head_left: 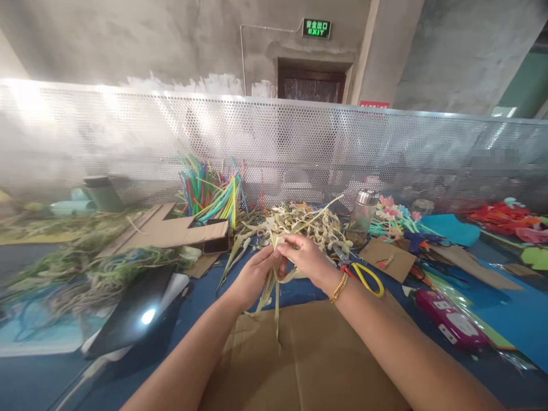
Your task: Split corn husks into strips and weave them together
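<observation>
Pale green-beige strips [277, 308] hang down from between my two hands, over a brown cardboard sheet [308, 348]. My left hand [256, 276] pinches the strips from the left side. From the right, my right hand [305, 258], with a gold bracelet at the wrist, holds the same strips near their top, where a small pale folded piece shows between the fingertips. The two hands meet at the fingers. Just behind them lies a heap of similar knotted strips [319, 225].
Yellow-handled scissors [369, 279] lie beside my right forearm. A glass bottle [362, 217], colourful stems [214, 191] and cut cardboard [160, 228] stand or lie farther back. A dark tablet-like object [132, 308] is at left, a purple case [449, 318] at right. A perforated metal screen [240, 137] borders the table.
</observation>
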{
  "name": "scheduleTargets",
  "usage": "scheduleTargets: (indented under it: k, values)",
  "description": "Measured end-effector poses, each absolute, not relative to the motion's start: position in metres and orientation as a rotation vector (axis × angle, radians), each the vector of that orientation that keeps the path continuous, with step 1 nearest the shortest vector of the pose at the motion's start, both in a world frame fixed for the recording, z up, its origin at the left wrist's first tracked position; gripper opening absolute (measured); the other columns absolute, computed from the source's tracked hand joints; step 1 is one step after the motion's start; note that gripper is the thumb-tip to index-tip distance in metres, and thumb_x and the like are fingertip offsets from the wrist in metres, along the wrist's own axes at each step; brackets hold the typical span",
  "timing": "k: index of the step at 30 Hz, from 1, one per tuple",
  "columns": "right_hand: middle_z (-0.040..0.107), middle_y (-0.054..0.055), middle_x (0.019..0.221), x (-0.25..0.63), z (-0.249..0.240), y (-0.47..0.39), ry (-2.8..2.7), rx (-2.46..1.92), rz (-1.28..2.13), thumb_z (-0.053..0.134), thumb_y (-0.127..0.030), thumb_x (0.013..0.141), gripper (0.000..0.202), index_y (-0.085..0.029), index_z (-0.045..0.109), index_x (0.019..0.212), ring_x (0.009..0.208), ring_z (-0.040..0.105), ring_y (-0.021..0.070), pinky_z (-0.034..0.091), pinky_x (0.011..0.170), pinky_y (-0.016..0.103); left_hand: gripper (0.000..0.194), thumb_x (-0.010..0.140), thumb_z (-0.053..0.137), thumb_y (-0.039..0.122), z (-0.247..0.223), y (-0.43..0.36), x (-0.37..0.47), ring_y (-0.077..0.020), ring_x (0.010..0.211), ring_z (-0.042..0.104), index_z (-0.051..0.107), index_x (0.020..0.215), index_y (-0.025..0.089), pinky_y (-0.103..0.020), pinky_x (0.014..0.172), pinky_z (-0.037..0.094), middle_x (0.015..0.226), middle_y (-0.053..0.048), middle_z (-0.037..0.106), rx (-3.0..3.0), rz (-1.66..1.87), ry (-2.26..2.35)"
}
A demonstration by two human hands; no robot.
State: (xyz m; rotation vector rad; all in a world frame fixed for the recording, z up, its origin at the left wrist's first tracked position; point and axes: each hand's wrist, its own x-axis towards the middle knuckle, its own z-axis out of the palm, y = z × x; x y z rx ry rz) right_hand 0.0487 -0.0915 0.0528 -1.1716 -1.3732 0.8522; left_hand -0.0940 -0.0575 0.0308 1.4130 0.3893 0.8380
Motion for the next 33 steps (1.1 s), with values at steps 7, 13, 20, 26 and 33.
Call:
scheduleTargets:
  k: [7, 13, 20, 26, 33]
  values:
    - [0.061, -0.002, 0.059, 0.050, 0.061, -0.090, -1.295, -0.987, 1.031, 0.071, -0.037, 0.072, 0.019, -0.019, 0.073, 0.078, 0.059, 0.056, 0.0123, 0.045, 0.066, 0.029, 0.021, 0.086, 0.058, 0.036, 0.042, -0.061, -0.099, -0.0101, 0.061, 0.041, 0.053, 0.079, 0.017, -0.024, 0.061, 0.039, 0.066, 0.003, 0.043, 1.317, 0.695, 0.364]
    - [0.071, 0.003, 0.085, 0.088, 0.087, -0.081, -1.083, -0.991, 0.739, 0.074, -0.037, 0.068, 0.020, -0.021, 0.074, 0.079, 0.086, 0.061, 0.0162, 0.043, 0.083, 0.031, 0.023, 0.086, 0.058, 0.040, 0.044, -0.065, -0.103, -0.0090, 0.056, 0.038, 0.053, 0.087, 0.018, -0.029, 0.069, 0.047, 0.062, 0.005, 0.038, 1.353, 0.496, 0.393]
    - [0.071, 0.003, 0.081, 0.117, 0.090, -0.071, -0.898, -0.985, 0.633, 0.075, -0.042, 0.063, 0.027, -0.019, 0.072, 0.076, 0.076, 0.060, 0.0143, 0.044, 0.072, 0.027, 0.035, 0.085, 0.053, 0.052, 0.032, -0.054, -0.099, -0.0116, 0.056, 0.042, 0.056, 0.081, 0.017, -0.031, 0.068, 0.047, 0.059, 0.003, 0.045, 1.661, 0.514, 0.531]
    - [0.068, 0.003, 0.073, 0.108, 0.048, -0.068, -0.667, -0.979, 0.665, 0.076, -0.046, 0.060, 0.032, -0.018, 0.070, 0.075, 0.065, 0.057, 0.0135, 0.038, 0.052, 0.022, 0.047, 0.077, 0.061, 0.056, 0.078, -0.057, -0.121, -0.0275, 0.105, 0.055, 0.063, 0.108, 0.021, -0.042, 0.094, 0.040, 0.112, -0.010, 0.063, 2.216, 0.859, 0.912]
    - [0.067, 0.004, 0.072, 0.095, 0.023, -0.074, -0.665, -0.924, 0.781, 0.079, -0.046, 0.058, 0.032, -0.018, 0.069, 0.072, 0.066, 0.057, 0.0150, 0.041, 0.052, 0.024, 0.063, 0.083, 0.022, 0.074, 0.120, -0.177, -0.131, -0.0275, 0.109, 0.055, 0.066, 0.110, 0.038, -0.044, 0.087, 0.047, 0.108, -0.007, 0.063, 2.071, 1.040, 0.338]
